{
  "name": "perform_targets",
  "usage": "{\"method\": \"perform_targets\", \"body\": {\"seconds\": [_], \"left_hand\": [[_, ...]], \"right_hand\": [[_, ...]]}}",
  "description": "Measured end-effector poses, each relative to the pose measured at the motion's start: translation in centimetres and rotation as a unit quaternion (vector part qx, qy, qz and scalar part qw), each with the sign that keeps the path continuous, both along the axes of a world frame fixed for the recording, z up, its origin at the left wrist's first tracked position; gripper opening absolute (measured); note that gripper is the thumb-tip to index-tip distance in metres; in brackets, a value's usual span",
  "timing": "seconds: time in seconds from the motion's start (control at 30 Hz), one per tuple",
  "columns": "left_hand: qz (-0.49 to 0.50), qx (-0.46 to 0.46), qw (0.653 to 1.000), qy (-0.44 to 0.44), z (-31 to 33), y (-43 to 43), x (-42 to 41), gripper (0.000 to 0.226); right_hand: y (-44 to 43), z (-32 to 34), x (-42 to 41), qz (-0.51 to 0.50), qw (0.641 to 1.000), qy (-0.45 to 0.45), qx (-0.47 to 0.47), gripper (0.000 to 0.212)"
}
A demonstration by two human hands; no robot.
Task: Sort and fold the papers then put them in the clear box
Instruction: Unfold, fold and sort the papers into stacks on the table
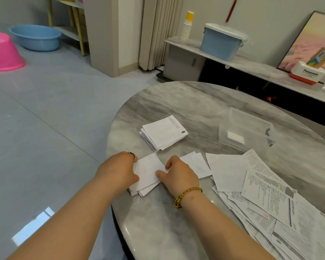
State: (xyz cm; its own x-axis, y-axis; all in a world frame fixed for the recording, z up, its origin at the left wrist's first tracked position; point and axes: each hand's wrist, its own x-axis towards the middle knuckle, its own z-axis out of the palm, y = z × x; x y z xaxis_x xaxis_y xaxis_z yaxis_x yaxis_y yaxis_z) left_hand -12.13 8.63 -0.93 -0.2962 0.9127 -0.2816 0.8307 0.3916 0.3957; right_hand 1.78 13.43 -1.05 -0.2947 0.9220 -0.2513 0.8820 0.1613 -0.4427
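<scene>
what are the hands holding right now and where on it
Both hands hold the folded paper stack: the left hand grips its left edge, the right hand its right edge, thumb on top.

Glossy grey tiled floor (54, 109), pale wall (261, 12), beige curtain (158, 30), marble-topped low cabinet (251, 67), pink basin (2, 53), blue basin (36, 37).

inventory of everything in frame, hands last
near folded stack: 1, white, under both hands
far folded stack: 1, white, mid-table
small folded papers: few, white, beside right hand
unfolded sheets: many, printed white, table right
clear box: 1, transparent, table far right
table: 1, grey marble, centre
lidded bin: 1, blue, shelf
paper cups: 1 stack, white, shelf
pink basin: 1, pink, floor
blue basin: 1, blue, floor
left hand: holds near folded stack
right hand: holds same stack; bracelet
</scene>
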Motion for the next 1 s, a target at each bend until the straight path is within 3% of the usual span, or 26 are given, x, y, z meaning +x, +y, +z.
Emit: {"method": "perform_targets", "body": {"seconds": [0.13, 0.53, 0.7, 0.83, 1.0], "left_hand": [[0.003, 0.004, 1.0, 0.009, 0.1, 0.0, 0.0, 0.055], [-0.009, 0.096, 0.995, -0.001, 1.8, 0.0, 2.0, 0.044], [-0.088, 0.144, 0.985, -0.029, 2.4, -0.1, 5.3, 0.036], [-0.177, 0.136, 0.974, -0.04, 1.7, -0.3, 8.4, 0.033], [-0.262, 0.124, 0.957, -0.019, 0.1, -0.2, 11.4, 0.037]], "right_hand": [[0.1, 0.1, 0.6, -0.017, 1.0, -0.014, 0.012, 0.033], [0.6, 1.4, 5.6, -0.098, 0.989, 0.096, 0.061, 0.005], [0.1, 2.6, 10.7, -0.124, 0.984, 0.102, 0.081, 0.02], [-0.2, 2.5, 16.3, -0.153, 0.982, 0.072, 0.085, 0.011], [-0.2, 1.5, 22.5, -0.234, 0.968, 0.037, 0.077, 0.022]]}}
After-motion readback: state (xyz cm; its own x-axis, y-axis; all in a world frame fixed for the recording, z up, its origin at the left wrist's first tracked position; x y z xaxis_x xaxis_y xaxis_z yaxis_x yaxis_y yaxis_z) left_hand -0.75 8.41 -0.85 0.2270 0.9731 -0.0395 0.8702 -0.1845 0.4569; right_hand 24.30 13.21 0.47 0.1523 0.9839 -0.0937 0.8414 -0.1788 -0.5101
